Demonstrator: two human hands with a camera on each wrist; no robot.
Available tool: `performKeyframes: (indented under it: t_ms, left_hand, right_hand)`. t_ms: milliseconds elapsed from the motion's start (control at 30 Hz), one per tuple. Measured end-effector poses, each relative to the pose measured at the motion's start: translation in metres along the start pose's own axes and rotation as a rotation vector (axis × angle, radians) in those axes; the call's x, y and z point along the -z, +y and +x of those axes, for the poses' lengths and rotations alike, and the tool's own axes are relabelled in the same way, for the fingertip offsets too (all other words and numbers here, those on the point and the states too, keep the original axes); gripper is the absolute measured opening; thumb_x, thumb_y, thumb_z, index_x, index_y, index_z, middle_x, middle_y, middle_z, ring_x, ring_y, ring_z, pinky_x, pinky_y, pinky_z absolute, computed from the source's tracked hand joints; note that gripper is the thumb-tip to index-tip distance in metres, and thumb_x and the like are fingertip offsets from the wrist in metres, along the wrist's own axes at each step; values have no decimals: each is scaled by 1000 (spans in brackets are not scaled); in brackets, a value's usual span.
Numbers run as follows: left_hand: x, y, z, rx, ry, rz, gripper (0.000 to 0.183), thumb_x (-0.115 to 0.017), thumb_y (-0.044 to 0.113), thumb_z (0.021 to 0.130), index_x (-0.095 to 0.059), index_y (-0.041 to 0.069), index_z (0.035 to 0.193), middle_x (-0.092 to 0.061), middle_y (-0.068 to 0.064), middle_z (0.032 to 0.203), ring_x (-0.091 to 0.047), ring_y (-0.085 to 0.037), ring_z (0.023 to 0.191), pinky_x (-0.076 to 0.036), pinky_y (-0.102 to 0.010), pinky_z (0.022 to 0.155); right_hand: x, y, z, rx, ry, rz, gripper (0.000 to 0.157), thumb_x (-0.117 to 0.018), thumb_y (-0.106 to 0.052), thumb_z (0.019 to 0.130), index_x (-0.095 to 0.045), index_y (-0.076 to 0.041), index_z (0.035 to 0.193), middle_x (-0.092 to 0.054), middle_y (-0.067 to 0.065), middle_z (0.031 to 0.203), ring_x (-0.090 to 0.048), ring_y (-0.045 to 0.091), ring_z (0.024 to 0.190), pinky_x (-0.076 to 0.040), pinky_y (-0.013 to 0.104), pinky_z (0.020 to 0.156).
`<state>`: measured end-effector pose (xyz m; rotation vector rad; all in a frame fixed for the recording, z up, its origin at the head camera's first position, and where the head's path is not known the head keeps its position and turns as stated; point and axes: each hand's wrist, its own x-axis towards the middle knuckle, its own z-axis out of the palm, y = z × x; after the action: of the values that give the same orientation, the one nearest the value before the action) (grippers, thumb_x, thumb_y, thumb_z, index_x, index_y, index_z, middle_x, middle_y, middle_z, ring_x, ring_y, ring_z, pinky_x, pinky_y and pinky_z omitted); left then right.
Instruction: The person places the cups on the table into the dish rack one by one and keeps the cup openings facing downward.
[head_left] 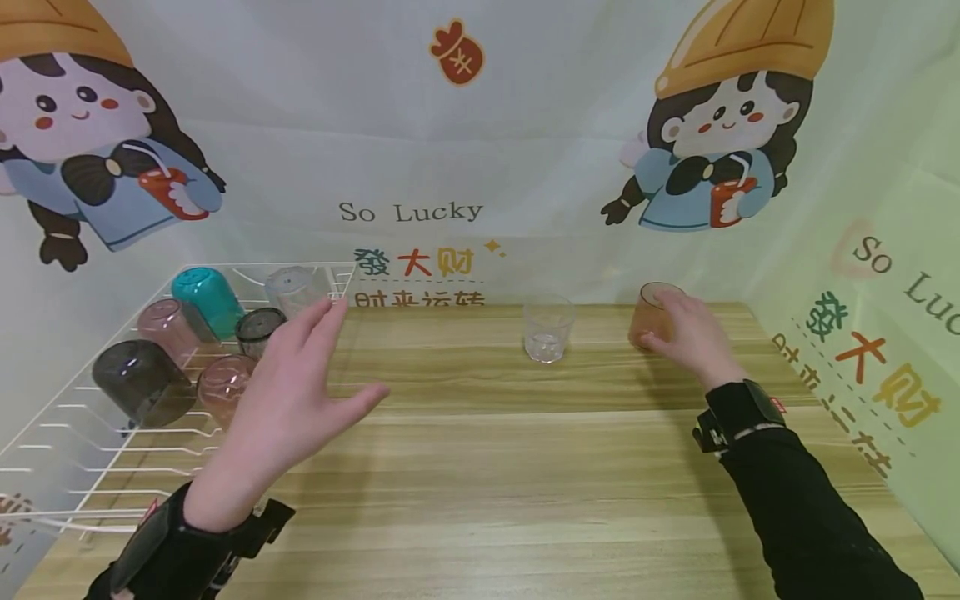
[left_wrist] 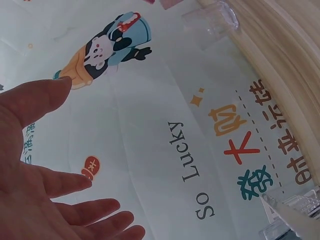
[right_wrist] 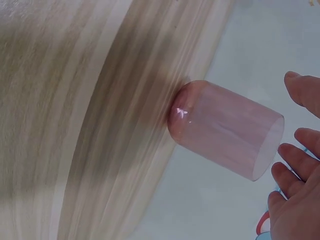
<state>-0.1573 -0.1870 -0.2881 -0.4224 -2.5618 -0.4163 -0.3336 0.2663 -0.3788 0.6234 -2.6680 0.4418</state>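
Note:
Upright on the table at the right stands a pink see-through cup (right_wrist: 225,125). My right hand (head_left: 693,333) is at its rim, thumb and fingers spread; in the right wrist view the fingertips (right_wrist: 285,150) are right at the cup's mouth and not wrapped round it. A clear glass (head_left: 547,333) stands upright to the left of the pink cup. My left hand (head_left: 288,396), fingers extended and thumb out, is raised beside the white wire rack (head_left: 142,450) and holds nothing. It partly hides a pink cup (head_left: 222,383) on the rack.
On the rack, several cups lean mouth down: a dark grey cup (head_left: 138,379), a pink cup (head_left: 168,329), a teal cup (head_left: 208,296), a small dark cup (head_left: 258,329) and a clear cup (head_left: 292,287). A printed cloth (head_left: 525,150) hangs behind the wooden table (head_left: 487,492).

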Motion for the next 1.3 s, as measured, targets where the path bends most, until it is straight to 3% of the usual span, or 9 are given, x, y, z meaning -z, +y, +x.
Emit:
performKeyframes:
  t_ms: [567, 800, 1033, 1300]
  left_hand:
    - [-14, 7, -6, -8, -35, -29, 98, -75, 47, 70, -32, 0, 143, -31, -23, 143, -30, -42, 125, -32, -60, 97]
    - [-21, 11, -7, -4, -56, -49, 96, -74, 47, 70, -34, -2, 142, -31, -24, 142, -31, -43, 125, -31, -60, 97]
    - [-30, 13, -7, -16, -54, -51, 96, -74, 49, 70, -35, -2, 141, -34, -24, 140, -31, -41, 125, -31, -57, 99]
    - [-38, 17, -6, 3, -72, -56, 97, -74, 51, 69, -35, -1, 141, -35, -24, 140, -32, -41, 125, -31, -55, 100]
  right_hand:
    - [-6, 1, 3, -72, -95, -72, 67, -71, -16, 79, -40, 10, 133, -41, 29, 132, -33, 44, 121, -28, 53, 102]
    - [-9, 3, 5, -49, -51, -106, 59, -70, -10, 79, -45, 4, 131, -49, 26, 124, -40, 42, 116, -34, 52, 98]
    - [-15, 1, 5, -72, 40, -130, 47, -73, -9, 74, -58, 2, 118, -61, 24, 106, -52, 41, 100, -43, 52, 86]
    - [-17, -3, 0, -90, 132, -131, 15, -65, -2, 80, -63, -2, 94, -62, 19, 85, -56, 38, 80, -46, 52, 67]
